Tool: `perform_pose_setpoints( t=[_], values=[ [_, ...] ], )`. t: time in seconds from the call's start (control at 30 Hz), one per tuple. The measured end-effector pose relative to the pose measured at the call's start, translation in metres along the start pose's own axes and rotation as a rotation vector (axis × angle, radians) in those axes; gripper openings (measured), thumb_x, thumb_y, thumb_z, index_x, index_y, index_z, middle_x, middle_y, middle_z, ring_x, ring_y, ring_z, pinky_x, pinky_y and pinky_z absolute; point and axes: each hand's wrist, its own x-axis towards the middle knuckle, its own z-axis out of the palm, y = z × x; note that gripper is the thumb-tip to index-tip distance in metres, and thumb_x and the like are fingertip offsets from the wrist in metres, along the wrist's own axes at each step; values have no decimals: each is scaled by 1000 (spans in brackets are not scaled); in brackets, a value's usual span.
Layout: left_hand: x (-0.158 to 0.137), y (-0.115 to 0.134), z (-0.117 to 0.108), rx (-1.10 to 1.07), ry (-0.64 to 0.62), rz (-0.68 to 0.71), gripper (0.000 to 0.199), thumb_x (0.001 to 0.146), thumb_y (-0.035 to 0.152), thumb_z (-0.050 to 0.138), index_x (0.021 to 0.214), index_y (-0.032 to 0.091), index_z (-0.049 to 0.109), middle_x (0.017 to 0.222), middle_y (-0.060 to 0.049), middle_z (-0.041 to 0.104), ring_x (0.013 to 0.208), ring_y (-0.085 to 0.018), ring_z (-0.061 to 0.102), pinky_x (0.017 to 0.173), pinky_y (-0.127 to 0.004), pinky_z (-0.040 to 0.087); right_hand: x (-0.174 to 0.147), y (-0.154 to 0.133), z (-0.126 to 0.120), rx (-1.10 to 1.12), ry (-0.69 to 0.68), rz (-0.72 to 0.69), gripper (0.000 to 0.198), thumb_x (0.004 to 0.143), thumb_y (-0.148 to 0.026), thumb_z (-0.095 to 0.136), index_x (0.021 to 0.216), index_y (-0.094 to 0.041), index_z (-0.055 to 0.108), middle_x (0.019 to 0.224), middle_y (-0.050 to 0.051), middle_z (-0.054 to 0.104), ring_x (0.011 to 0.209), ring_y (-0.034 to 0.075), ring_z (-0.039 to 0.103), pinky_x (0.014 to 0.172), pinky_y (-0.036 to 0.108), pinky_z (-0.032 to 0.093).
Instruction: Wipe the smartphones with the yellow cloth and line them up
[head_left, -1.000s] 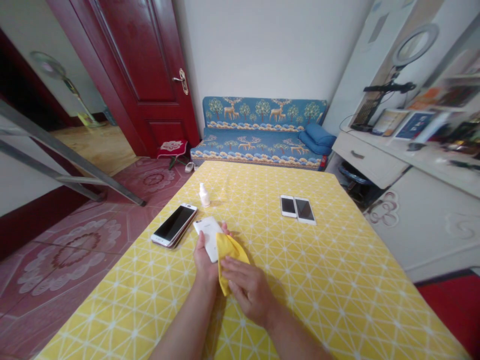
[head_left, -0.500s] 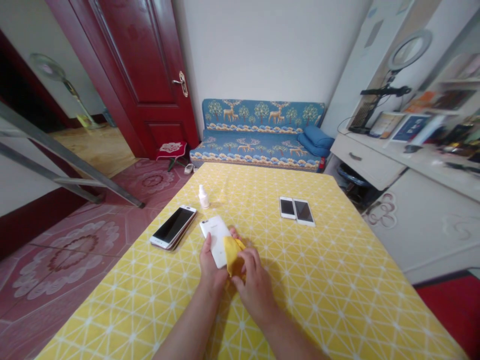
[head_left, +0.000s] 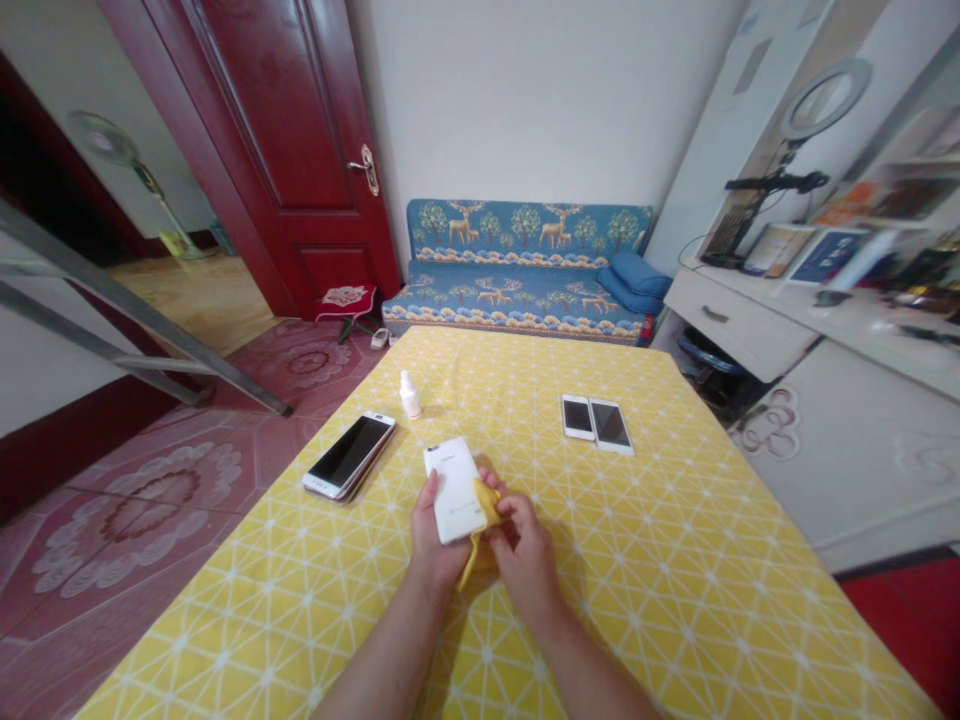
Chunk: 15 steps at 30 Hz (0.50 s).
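A white smartphone (head_left: 455, 492), its back turned up, lies in my left hand (head_left: 433, 535), with the thumb along its left edge and fingertips showing at its right edge. My right hand (head_left: 527, 550) pinches a yellow cloth (head_left: 486, 503) against the phone's lower right edge. Part of the cloth hangs down below the phone. To the left, a stack of phones (head_left: 349, 457) lies on the table, a white one with a dark screen on top. A small white spray bottle (head_left: 409, 397) stands upright beyond the held phone.
Two white phones (head_left: 576, 417) lie side by side at the right of the table (head_left: 675, 560), which has a yellow patterned cover. Behind it is a blue sofa (head_left: 517, 290). A white cabinet (head_left: 757, 330) stands to the right, and a metal ladder-like frame (head_left: 202, 360) to the left.
The held phone has shifted right and turned more upright. The yellow cloth now covers less of its back, gathered at the right edge, with a strip hanging down.
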Motion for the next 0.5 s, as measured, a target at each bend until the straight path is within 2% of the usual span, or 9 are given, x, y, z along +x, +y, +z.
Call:
perform_pose_setpoints(
  t=[0.07,0.17,0.27,0.33,0.4,0.47,0.5],
  values=[
    [0,2,0,-3,28,28,46,85,44,47,103,4,62,93,-18,66,89,-27,63,89,-45,49,-1,-4,-4,136,-65,44,10,79,-22,57,86,-22,50,73,-2,59,60,13,55,55,22,41],
    [1,10,0,16,86,169,42,87,42,47,107,9,62,94,-16,66,87,-27,64,85,-46,50,-3,-10,-15,254,-222,87,8,81,-25,57,79,-21,50,60,-6,49,50,10,45,47,20,33],
    [2,18,-2,58,58,270,41,86,47,48,108,15,62,91,-13,66,77,-24,63,71,-40,52,-3,-13,-25,126,-329,-58,21,84,-28,56,65,-19,53,56,-4,47,52,10,43,51,22,32],
    [4,19,-5,114,38,321,52,83,60,48,106,16,62,90,-12,66,70,-21,61,62,-35,51,0,-12,-27,28,-294,-173,31,85,-31,57,58,-17,56,67,0,54,58,10,47,55,23,35],
    [6,14,-9,223,67,368,64,78,71,45,102,14,64,84,-11,66,63,-18,58,56,-30,48,2,-10,-26,21,-217,-215,28,85,-35,59,63,-17,61,82,3,60,62,10,50,57,24,38],
    [8,4,-13,365,144,365,70,76,75,43,94,12,67,70,-7,63,55,-14,54,51,-25,45,3,-7,-22,60,-175,-205,18,82,-37,63,82,-19,66,92,4,61,62,10,51,57,23,41],
    [9,-1,-15,437,177,350,69,77,74,43,92,12,68,65,-5,61,53,-13,53,51,-24,44,2,-6,-20,74,-165,-192,22,80,-38,66,94,-20,66,94,4,62,62,10,52,57,23,43]
  ],
)
